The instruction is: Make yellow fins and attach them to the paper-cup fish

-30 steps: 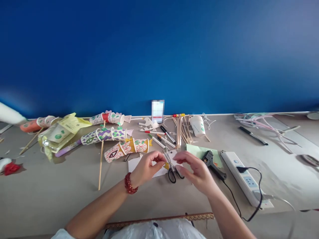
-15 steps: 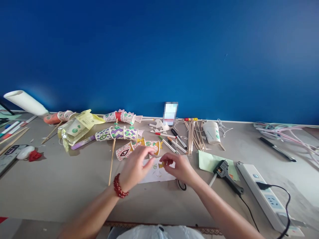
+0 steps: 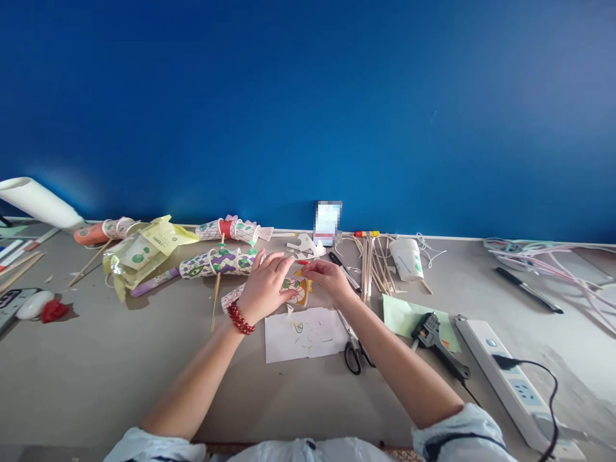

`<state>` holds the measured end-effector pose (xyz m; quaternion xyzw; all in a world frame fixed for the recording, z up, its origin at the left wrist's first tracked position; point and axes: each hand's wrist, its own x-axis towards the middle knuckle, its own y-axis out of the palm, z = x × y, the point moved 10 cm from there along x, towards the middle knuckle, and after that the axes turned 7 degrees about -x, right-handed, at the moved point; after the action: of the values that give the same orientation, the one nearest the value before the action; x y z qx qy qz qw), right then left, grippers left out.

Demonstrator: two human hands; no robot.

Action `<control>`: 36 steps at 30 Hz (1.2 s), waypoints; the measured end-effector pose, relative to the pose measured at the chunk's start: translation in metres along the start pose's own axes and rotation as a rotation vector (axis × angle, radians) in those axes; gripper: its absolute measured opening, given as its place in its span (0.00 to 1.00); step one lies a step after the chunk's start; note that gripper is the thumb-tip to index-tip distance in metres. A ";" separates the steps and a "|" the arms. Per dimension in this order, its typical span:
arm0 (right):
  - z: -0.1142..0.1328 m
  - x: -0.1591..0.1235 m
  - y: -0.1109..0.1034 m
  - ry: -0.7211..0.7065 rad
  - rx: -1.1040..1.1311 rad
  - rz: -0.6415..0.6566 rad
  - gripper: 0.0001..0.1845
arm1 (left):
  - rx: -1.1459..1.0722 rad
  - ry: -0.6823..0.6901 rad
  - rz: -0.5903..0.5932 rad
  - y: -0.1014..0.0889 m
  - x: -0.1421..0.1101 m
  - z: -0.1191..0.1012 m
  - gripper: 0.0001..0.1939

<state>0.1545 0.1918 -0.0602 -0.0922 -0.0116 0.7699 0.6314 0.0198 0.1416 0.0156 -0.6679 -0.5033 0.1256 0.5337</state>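
Yellow-and-red patterned cup fish (image 3: 296, 290): under our left grip (image 3: 264, 289), fingers spread, perhaps to steady it. Our right grip (image 3: 331, 280): fingertips at its upper edge; anything pinched, we cannot tell. White paper (image 3: 283, 340): below both grips, which have moved up off it since the earlier frame.

Room before the paper (image 3: 289, 343); scissors (image 3: 353, 351) (black-handled) block rightward, patterned cups (image 3: 301, 294) beyond.

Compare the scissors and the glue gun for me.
The scissors have finger loops; the glue gun has one thick grip. The glue gun trails a cord; the scissors have none. The glue gun lies partly on green paper, the scissors by the white sheet. Both have black handles.
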 end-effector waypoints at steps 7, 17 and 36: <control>-0.006 0.006 -0.003 -0.020 -0.038 0.032 0.12 | -0.006 -0.035 0.054 0.003 0.000 0.006 0.32; -0.012 0.008 0.000 -0.028 -0.029 0.082 0.11 | -0.031 -0.056 0.093 0.009 0.001 0.010 0.30; -0.017 0.013 0.002 -0.045 -0.048 0.097 0.10 | -0.007 -0.067 0.116 0.012 0.000 0.012 0.28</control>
<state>0.1528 0.2020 -0.0792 -0.0904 -0.0396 0.8009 0.5907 0.0181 0.1490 0.0004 -0.6933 -0.4816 0.1767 0.5061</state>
